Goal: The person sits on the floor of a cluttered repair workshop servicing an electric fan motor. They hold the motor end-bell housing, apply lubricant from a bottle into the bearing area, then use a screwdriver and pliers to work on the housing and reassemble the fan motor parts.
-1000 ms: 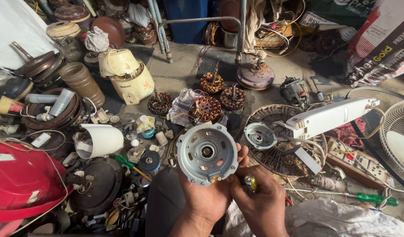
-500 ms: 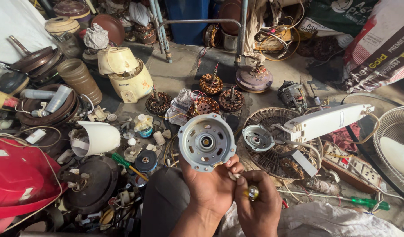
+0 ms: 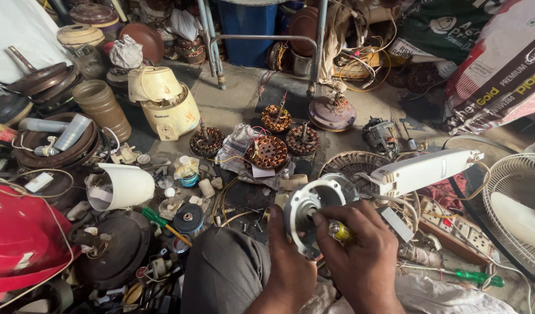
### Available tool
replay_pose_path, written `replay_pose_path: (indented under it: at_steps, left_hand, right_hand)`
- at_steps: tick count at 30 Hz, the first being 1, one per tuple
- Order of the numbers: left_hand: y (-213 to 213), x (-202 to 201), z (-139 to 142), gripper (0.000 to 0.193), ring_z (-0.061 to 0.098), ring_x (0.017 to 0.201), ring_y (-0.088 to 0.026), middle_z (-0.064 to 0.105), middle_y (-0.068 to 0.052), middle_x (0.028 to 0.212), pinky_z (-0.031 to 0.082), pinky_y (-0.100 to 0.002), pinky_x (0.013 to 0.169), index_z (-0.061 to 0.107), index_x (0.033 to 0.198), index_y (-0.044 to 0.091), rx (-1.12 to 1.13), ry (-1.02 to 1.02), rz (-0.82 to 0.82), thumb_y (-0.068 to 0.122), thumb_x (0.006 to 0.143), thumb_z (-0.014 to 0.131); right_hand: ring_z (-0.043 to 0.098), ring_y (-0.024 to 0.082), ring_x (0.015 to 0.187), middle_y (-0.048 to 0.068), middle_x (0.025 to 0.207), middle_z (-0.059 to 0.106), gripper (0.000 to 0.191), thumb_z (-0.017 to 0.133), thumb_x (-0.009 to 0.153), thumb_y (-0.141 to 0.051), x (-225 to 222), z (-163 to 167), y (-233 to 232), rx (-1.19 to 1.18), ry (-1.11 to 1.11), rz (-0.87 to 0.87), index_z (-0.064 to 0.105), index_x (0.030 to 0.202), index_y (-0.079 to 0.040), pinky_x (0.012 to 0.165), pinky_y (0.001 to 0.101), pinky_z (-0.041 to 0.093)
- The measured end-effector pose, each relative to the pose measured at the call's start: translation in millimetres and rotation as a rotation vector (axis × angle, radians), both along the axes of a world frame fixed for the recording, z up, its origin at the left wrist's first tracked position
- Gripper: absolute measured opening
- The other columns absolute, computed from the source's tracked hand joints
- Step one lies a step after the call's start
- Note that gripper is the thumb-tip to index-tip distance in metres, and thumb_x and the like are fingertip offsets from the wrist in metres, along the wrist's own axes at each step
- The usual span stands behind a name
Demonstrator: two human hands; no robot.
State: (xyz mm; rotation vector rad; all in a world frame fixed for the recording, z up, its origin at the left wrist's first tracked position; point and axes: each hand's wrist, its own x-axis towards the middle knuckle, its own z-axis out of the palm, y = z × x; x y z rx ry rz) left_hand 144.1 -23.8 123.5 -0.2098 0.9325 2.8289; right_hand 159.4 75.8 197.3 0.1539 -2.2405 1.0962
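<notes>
Nearest us, our left hand (image 3: pixel 290 264) is closed around the lower rim of a round metal motor cover (image 3: pixel 311 215), tilted on edge just above our knee. Our right hand (image 3: pixel 363 256) is curled shut on a yellow-handled screwdriver (image 3: pixel 339 231), its tip pointing into the cover's centre. The cover looks like cast grey metal: stiff, fairly heavy, smooth and perhaps greasy, so we judge the rim the surest place to grip it, away from the central bearing hole.

Just beyond lie a white plastic housing (image 3: pixel 424 170) on a wire fan guard (image 3: pixel 360 166), and to the right a switchboard (image 3: pixel 453 224) and a green screwdriver (image 3: pixel 476 276). At our left sit a white plastic cup (image 3: pixel 125 186) and a dark round motor base (image 3: pixel 113 247).

Farther off, copper-wound motor cores (image 3: pixel 267 151) rest on the concrete floor (image 3: pixel 238 99), ridged and wiry. A cream mixer body (image 3: pixel 165 104) stands beyond them, with blue metal legs (image 3: pixel 215 52) at the back.
</notes>
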Motion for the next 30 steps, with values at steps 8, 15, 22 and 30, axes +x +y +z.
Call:
replay_pose_path:
  at_steps: [8, 15, 22, 30]
  left_hand:
    - [5.3, 3.6, -17.4, 0.067, 0.068, 0.106, -0.014, 0.070, -0.001, 0.116, 0.053, -0.038, 0.088, 0.060, 0.128, 0.013, 0.080, -0.044, -0.040, 0.065, 0.093, 0.036]
    - [6.0, 1.1, -11.7, 0.059, 0.057, 0.064, -0.009, 0.066, 0.003, 0.084, 0.039, -0.027, 0.049, 0.065, 0.105, 0.016, 0.158, -0.073, -0.027, 0.067, 0.099, 0.036]
    - [-3.9, 1.5, 13.4, 0.060, 0.056, 0.058, -0.011, 0.065, 0.001, 0.076, 0.037, -0.026, 0.042, 0.064, 0.101, 0.019, 0.213, -0.209, -0.088, 0.071, 0.095, 0.037]
    - [-2.8, 5.5, 13.2, 0.064, 0.059, 0.063, -0.010, 0.068, 0.002, 0.083, 0.038, -0.026, 0.045, 0.065, 0.105, 0.017, 0.181, -0.218, -0.065, 0.072, 0.092, 0.034]
  right_hand:
    - [0.065, 0.013, 0.059, 0.008, 0.070, 0.070, 0.020, 0.085, 0.076, -0.015, -1.0, 3.6, -4.6, -0.147, -0.289, -0.115, 0.072, 0.080, 0.000, 0.055, 0.0309, 0.051]
    - [0.063, 0.010, 0.059, 0.008, 0.067, 0.074, 0.022, 0.078, 0.081, -0.025, -8.1, -11.7, 10.2, -0.314, -0.507, -0.036, 0.076, 0.087, -0.004, 0.054, 0.0295, 0.053]
    - [0.066, 0.017, 0.063, 0.008, 0.080, 0.068, 0.056, 0.040, 0.114, -0.046, 17.8, -36.8, 57.3, -0.523, 0.010, -0.102, 0.070, 0.099, 0.000, 0.060, 0.0307, 0.053]
    - [0.080, 0.020, 0.089, 0.014, 0.099, 0.078, 0.023, 0.076, 0.084, -0.010, 31.8, -46.1, 36.1, -0.020, 0.143, 0.135, 0.067, 0.104, -0.004, 0.077, 0.0308, 0.063]
